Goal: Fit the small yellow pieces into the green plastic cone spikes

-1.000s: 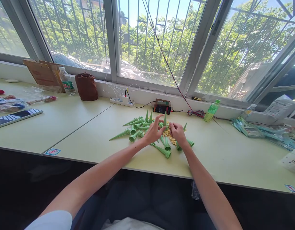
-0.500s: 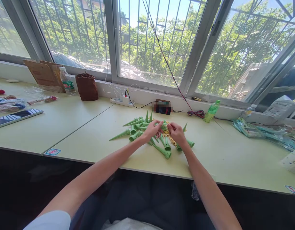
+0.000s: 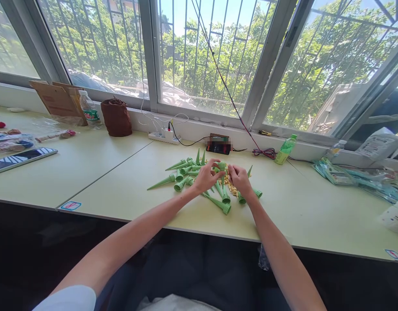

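Note:
My left hand (image 3: 206, 177) is closed on a green plastic plant watering spike (image 3: 222, 166), its wide capped end up and its point down. Close beside it on the right, my right hand (image 3: 239, 178) has thumb and fingers pinched together; what they hold, if anything, is too small to make out. Several more green spikes (image 3: 183, 169) lie in a loose pile to the left, a few standing point up. One spike (image 3: 220, 204) lies nearest the table's front edge. Small yellow pieces (image 3: 232, 189) are heaped between and beneath my hands.
A black device (image 3: 219, 144) with a cable stands behind the pile. A green drink bottle (image 3: 285, 149) and a coiled cord (image 3: 264, 153) are at the back right. A brown bag (image 3: 116, 117), a power strip (image 3: 165, 136) and a phone (image 3: 23, 160) are to the left.
The spike in my left hand has turned over, from point up to wide end up. My right hand stays pinched in nearly the same place.

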A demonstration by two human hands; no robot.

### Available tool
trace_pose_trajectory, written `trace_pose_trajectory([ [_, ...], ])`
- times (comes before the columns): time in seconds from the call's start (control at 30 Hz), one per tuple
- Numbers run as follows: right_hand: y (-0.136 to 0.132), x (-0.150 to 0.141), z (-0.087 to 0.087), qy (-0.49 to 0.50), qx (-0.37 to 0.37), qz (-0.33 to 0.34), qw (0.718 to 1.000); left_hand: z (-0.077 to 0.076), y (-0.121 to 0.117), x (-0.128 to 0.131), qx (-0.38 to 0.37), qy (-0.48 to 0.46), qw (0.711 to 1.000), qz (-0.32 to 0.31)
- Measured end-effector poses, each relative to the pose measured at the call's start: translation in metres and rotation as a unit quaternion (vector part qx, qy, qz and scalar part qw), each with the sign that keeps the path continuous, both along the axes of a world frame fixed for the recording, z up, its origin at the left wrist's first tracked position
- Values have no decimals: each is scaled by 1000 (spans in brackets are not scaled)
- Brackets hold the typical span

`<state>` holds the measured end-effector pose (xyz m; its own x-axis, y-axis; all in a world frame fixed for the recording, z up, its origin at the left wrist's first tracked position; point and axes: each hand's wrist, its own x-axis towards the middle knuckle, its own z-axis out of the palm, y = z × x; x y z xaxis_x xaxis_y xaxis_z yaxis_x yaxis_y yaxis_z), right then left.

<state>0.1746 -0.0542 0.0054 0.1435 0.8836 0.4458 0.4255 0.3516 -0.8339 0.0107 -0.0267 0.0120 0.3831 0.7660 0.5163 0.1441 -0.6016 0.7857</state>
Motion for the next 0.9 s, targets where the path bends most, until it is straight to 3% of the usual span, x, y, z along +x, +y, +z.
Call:
trace_pose_trajectory([
  [0.1,3,4,-2,43,12,-18,999,0,1,2,-42,-42,998,-2],
  [0.2,3,8,-2,72,29,-33,996,1,4,3,-130,-74,988,-36],
  [0.37,-3,4,2,23,57,15,998,5,6,3,-339,-39,930,-132],
  [0.47,-6,0,4,6,40,53,998,5,5,2,-398,-43,901,-166],
  [0.67,-6,2,3,-12,40,30,999,5,4,-1,-399,-55,892,-207],
  [0.77,-6,3,4,-22,38,12,999,5,2,0,-349,-64,915,-191],
  [0.9,-8,3,7,-41,25,-6,999,4,0,0,-211,-40,965,-151],
])
